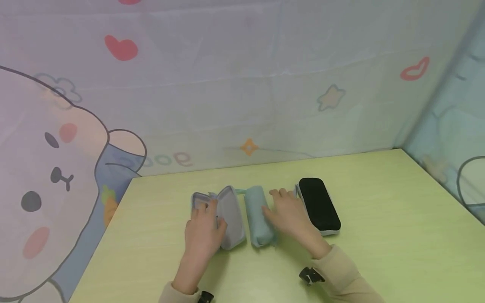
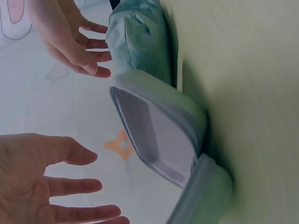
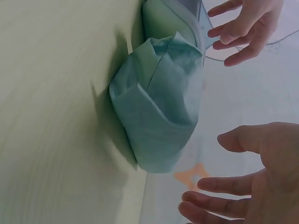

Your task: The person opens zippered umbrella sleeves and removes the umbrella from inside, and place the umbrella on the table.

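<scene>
An unzipped hard case [image 1: 232,219] lies spread open, its grey-lined halves facing up; the left wrist view shows a pale green outside [image 2: 161,86]. Over its left half hovers my left hand [image 1: 202,231], fingers spread and holding nothing. Just right of the case is a teal, cylinder-shaped cloth bundle [image 1: 259,216], with a gathered, folded end [image 3: 156,102] in the right wrist view. My right hand [image 1: 289,212] is beside the bundle, thumb near its right side and fingers loosely extended, with nothing in its grasp.
A black zip case [image 1: 319,205] with a light grey edge lies right of my right hand. A thin green strap [image 1: 240,191] shows between the open case and the bundle. The pale yellow-green table [image 1: 386,235] ends at a printed cloth backdrop [image 1: 227,84].
</scene>
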`<state>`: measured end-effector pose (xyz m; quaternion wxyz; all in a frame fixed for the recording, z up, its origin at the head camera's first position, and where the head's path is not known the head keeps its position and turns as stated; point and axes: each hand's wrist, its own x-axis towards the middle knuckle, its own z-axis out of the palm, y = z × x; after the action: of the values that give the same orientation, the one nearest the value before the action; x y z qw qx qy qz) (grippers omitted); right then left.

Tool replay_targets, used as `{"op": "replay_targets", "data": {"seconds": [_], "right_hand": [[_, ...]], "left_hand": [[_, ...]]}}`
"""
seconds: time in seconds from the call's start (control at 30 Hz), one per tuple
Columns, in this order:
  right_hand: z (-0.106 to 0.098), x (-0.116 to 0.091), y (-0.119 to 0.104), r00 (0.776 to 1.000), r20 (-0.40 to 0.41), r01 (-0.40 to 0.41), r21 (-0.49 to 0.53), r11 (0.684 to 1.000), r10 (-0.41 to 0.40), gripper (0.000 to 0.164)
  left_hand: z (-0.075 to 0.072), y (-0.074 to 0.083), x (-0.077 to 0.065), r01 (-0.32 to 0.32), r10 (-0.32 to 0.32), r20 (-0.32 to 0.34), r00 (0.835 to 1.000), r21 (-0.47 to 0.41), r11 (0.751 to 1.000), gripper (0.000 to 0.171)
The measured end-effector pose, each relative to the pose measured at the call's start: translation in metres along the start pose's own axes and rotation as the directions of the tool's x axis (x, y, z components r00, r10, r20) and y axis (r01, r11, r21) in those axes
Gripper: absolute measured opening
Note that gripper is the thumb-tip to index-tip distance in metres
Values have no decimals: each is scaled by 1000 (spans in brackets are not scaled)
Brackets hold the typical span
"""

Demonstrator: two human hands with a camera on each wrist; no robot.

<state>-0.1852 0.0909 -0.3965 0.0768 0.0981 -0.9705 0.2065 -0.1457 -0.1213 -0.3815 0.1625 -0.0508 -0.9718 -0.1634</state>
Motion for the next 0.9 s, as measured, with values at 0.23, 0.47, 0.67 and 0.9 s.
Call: {"op": "replay_targets", "data": {"seconds": [0.23,0.47,0.67,0.9], "right_hand": [[-6,-6,8,997,-42,67,-56,996,-69,44],[-14,-13,17,986,-87,134,-119,984,-145,40],[-18,-17,29,978,-84,175,-150,973,-189,38],[-20,-21,44,970,-65,218,-191,957,-234,36]], "left_hand": [[6,9,-2,-58,58,-3,998,-18,998,44],[14,24,0,-133,133,-10,991,-23,991,43],[17,37,0,-136,143,91,986,-76,988,48],[25,51,-1,-270,275,48,960,-88,959,47]]}}
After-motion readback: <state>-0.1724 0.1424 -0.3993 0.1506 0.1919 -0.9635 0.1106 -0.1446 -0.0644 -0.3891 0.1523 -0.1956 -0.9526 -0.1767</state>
